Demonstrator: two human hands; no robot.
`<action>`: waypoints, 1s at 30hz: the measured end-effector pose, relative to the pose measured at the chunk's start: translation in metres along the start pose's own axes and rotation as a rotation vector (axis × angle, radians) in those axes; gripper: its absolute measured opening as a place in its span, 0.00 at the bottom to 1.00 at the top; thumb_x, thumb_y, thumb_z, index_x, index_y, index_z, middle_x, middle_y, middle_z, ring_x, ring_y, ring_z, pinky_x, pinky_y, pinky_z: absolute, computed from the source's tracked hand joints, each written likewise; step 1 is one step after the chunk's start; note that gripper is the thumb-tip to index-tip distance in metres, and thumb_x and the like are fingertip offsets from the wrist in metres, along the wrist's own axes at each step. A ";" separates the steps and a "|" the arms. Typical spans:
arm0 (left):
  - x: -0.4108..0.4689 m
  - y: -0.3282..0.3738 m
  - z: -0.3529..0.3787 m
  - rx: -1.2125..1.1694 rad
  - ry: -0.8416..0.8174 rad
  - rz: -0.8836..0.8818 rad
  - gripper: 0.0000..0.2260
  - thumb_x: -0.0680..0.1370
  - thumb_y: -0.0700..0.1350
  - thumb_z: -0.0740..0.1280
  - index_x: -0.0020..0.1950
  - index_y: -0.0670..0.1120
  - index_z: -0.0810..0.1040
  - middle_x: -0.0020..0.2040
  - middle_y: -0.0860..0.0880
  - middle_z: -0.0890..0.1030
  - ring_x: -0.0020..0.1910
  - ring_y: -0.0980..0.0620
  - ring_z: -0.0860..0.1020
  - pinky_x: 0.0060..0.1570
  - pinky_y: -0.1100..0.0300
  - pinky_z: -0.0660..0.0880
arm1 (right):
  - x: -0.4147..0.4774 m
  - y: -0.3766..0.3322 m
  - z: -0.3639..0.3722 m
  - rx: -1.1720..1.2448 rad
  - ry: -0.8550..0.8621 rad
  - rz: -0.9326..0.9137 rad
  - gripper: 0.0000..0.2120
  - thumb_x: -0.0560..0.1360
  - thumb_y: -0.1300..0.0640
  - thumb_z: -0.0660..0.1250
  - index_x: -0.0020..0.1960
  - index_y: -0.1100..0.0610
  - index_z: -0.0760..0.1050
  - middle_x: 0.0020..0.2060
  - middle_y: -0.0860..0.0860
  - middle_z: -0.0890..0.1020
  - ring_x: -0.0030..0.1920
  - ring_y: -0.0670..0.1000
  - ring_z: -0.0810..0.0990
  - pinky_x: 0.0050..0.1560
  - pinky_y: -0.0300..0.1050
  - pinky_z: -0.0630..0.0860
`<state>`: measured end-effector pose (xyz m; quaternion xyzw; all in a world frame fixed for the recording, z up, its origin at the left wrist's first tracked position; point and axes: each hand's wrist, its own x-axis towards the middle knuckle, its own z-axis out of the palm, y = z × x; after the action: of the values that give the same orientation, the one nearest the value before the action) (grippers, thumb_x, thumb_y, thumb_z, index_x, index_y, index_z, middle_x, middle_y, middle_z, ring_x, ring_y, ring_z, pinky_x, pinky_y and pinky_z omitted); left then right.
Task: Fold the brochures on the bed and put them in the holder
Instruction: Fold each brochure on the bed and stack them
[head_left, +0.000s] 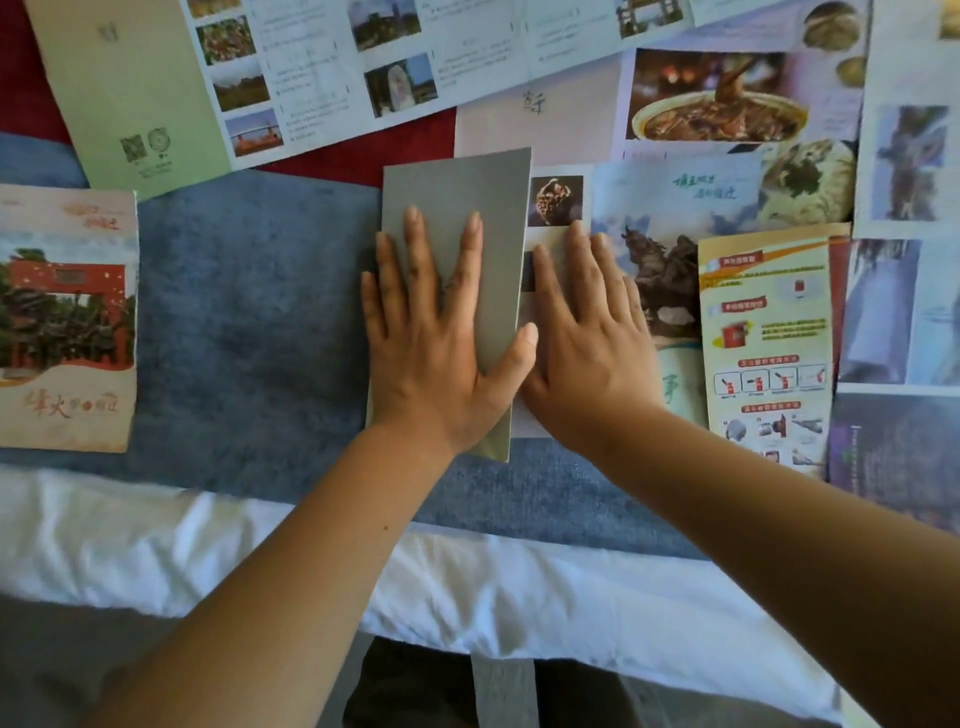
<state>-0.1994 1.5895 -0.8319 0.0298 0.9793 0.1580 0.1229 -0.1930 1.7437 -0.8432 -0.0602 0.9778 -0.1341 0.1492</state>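
The lower part of the grey folded paper brochure (467, 208) is covered by the flat left hand (431, 358). The long unfolded photo leaflet (322, 78) is cut off by the top edge; its print is blurred.

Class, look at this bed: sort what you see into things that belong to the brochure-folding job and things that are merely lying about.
Belongs to the job:
- grey folded brochure, pressed flat by left hand and right hand
- unfolded brochures
- yellow leaflet
- red-gate brochure

Lying about:
- blue blanket
- white sheet

No holder in view.
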 end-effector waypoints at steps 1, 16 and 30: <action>0.001 0.000 0.001 0.009 0.001 -0.007 0.39 0.78 0.71 0.48 0.85 0.54 0.43 0.84 0.39 0.42 0.83 0.35 0.43 0.79 0.35 0.45 | 0.001 0.005 -0.004 0.027 0.022 -0.018 0.36 0.82 0.41 0.48 0.84 0.59 0.49 0.84 0.60 0.47 0.84 0.59 0.44 0.81 0.55 0.44; 0.005 0.008 0.009 0.087 -0.027 -0.012 0.41 0.76 0.72 0.46 0.85 0.54 0.42 0.84 0.39 0.41 0.82 0.33 0.41 0.78 0.33 0.42 | -0.024 0.091 -0.004 -0.092 0.188 0.062 0.32 0.85 0.40 0.44 0.85 0.53 0.46 0.84 0.56 0.47 0.84 0.56 0.43 0.82 0.51 0.37; 0.007 0.054 0.022 0.173 -0.009 -0.006 0.40 0.77 0.71 0.48 0.85 0.55 0.44 0.84 0.38 0.42 0.82 0.32 0.42 0.78 0.34 0.44 | -0.028 0.069 0.006 -0.015 0.159 -0.009 0.32 0.86 0.43 0.47 0.85 0.55 0.47 0.84 0.57 0.46 0.84 0.56 0.42 0.83 0.54 0.40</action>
<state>-0.1995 1.6485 -0.8369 0.0382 0.9888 0.0725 0.1247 -0.1697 1.8131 -0.8601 -0.0548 0.9873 -0.1320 0.0700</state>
